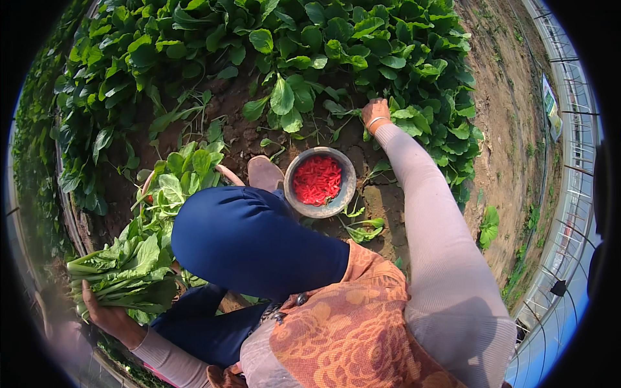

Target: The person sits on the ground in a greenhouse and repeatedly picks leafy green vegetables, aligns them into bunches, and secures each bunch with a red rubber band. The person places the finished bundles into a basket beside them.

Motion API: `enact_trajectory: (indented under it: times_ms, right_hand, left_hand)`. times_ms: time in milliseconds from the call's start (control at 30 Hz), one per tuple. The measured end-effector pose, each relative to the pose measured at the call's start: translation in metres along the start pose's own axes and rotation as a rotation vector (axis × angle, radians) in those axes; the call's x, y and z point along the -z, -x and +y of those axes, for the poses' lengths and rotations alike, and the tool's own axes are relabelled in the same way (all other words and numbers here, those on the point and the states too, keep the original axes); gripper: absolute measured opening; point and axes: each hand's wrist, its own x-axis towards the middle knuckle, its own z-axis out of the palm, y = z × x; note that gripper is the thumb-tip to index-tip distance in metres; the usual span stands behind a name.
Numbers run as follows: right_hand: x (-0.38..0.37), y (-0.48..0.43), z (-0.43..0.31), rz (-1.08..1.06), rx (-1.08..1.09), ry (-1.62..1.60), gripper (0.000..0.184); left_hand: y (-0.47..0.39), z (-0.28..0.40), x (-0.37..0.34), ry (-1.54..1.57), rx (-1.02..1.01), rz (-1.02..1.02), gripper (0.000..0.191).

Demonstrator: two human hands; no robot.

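Note:
My left hand, at the lower left, holds a bunch of leafy greens with pale stalks pointing left. My right hand, with a bracelet on its wrist, reaches down to the base of the leafy plants at the bed's edge. Its fingers are curled and partly hidden, so what lies between them cannot be made out. Between my arms, a grey bowl sits on the soil, holding many small red strips. More cut greens are heaped in a pink-rimmed container beside my bent knee.
Dense rows of leafy greens stand ahead. Loose leaves lie on the soil near the bowl, close to my shoe. A bare dirt path and a greenhouse side frame run along the right.

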Motion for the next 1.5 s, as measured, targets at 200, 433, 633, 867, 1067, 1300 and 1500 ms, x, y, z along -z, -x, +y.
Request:
enact_trajectory:
  times_ms: [200,433,633,867,1067,1300,1500]
  right_hand:
    - [-0.036,-0.007,0.05,-0.018,-0.03,0.196,0.03]
    - [-0.022,-0.022,0.059,0.049,0.142,0.347,0.032]
    - [-0.024,-0.044,0.056,-0.064,0.078,0.439,0.037]
    - [-0.035,-0.08,0.058,-0.404,-0.029,0.185,0.039]
    - [-0.053,-0.072,0.053,-0.374,-0.134,0.055,0.031]
    - [-0.088,-0.055,0.05,-0.146,-0.098,0.11,0.023]
    - [-0.06,-0.04,0.04,-0.165,-0.189,0.034,0.021]
  left_hand:
    - [-0.003,0.001,-0.001,-0.09,0.06,-0.057,0.043]
    - [-0.011,-0.002,-0.004,-0.091,0.101,-0.071,0.044]
    - [-0.01,-0.003,0.002,-0.089,0.129,-0.121,0.043]
    - [-0.004,-0.004,-0.013,-0.151,0.112,-0.173,0.04]
    - [0.014,-0.002,-0.014,-0.157,0.106,-0.14,0.036]
    - [0.026,0.015,-0.016,-0.162,0.067,-0.137,0.033]
    - [0.03,0.025,0.03,-0.179,0.118,-0.068,0.043]
